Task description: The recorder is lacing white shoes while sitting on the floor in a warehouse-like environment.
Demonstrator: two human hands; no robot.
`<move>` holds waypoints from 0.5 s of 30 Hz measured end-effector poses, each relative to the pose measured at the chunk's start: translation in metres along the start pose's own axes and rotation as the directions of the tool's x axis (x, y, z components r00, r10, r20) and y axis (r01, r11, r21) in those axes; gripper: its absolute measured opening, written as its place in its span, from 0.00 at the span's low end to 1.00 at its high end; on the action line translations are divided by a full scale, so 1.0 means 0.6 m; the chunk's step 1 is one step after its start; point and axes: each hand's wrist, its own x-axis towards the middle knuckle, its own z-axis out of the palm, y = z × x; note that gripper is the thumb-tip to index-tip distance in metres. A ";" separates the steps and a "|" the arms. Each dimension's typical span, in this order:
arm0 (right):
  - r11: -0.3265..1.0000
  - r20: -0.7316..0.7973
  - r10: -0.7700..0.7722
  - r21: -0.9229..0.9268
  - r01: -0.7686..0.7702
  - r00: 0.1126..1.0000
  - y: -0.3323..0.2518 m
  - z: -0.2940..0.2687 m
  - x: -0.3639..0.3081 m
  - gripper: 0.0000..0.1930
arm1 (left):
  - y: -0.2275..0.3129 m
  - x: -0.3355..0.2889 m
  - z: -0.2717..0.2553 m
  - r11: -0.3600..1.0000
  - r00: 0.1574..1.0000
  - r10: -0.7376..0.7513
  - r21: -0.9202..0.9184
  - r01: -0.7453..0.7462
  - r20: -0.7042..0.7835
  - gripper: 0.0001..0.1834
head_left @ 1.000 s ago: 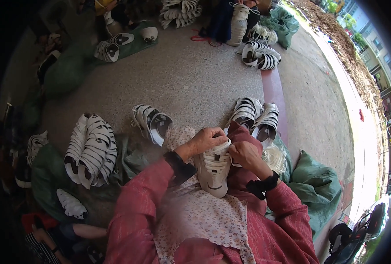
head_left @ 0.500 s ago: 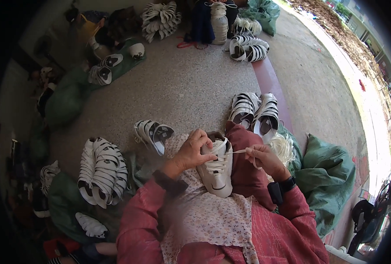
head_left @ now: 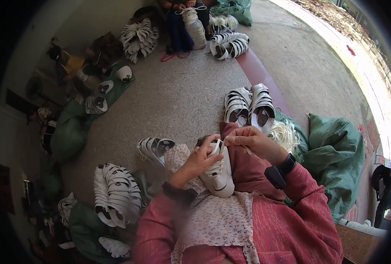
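Though illegible, dark mark (head_left: pixel 212 188) on shoe (head_left: pixel 222 185) in left fingers (head_left: pixel 203 152), lace (head_left: pixel 248 151) in right fingers (head_left: pixel 242 137)

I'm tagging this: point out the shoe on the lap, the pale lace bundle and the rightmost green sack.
White shoe (head_left: pixel 219 177): head view, front of the upper.
Lace bundle (head_left: pixel 285 136): head view, middle strands.
Green sack (head_left: pixel 335 148): head view, creased side.

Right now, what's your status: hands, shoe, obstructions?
Left hand on white shoe. Right hand pinching its lace. Shoe's toe toward floral apron. Green sack off right, clear of both hands.
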 end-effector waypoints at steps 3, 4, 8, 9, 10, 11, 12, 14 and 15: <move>0.994 0.143 0.004 -0.109 0.012 0.990 -0.048 0.054 0.002 0.17 | -0.020 0.012 -0.004 0.997 0.989 -0.040 0.067 0.030 0.141 0.16; 0.981 0.203 -0.044 -0.176 0.080 0.978 -0.059 0.059 -0.002 0.18 | 0.008 0.017 -0.003 0.998 0.988 -0.041 0.062 0.032 0.147 0.16; 0.947 0.280 -0.075 -0.279 0.156 0.957 -0.073 0.037 -0.017 0.21 | 0.063 0.018 -0.040 0.969 0.968 0.233 -0.104 -0.223 0.097 0.14; 0.920 0.170 -0.030 -0.380 0.094 0.985 -0.073 0.025 -0.021 0.22 | 0.089 0.019 -0.049 0.963 0.957 0.268 -0.047 -0.264 0.110 0.15; 0.880 0.065 -0.004 -0.473 0.034 0.998 -0.076 0.018 -0.026 0.24 | 0.113 0.013 -0.057 0.951 0.945 0.305 0.022 -0.310 0.118 0.15; 0.843 0.023 0.003 -0.538 0.010 1.000 -0.068 0.010 -0.025 0.25 | 0.123 0.007 -0.063 0.919 0.920 0.375 0.080 -0.385 0.113 0.15; 0.841 0.036 0.005 -0.541 0.016 0.999 -0.054 0.004 -0.017 0.25 | 0.139 0.000 -0.067 0.920 0.922 0.374 0.086 -0.383 0.101 0.15; 0.805 -0.171 0.106 -0.564 -0.185 0.980 -0.003 -0.015 0.003 0.18 | 0.168 -0.001 -0.068 0.801 0.821 0.535 0.189 -0.568 0.201 0.12; 0.804 -0.174 0.106 -0.564 -0.187 0.979 0.027 -0.025 0.018 0.18 | 0.181 -0.002 -0.065 0.800 0.819 0.536 0.187 -0.570 0.202 0.12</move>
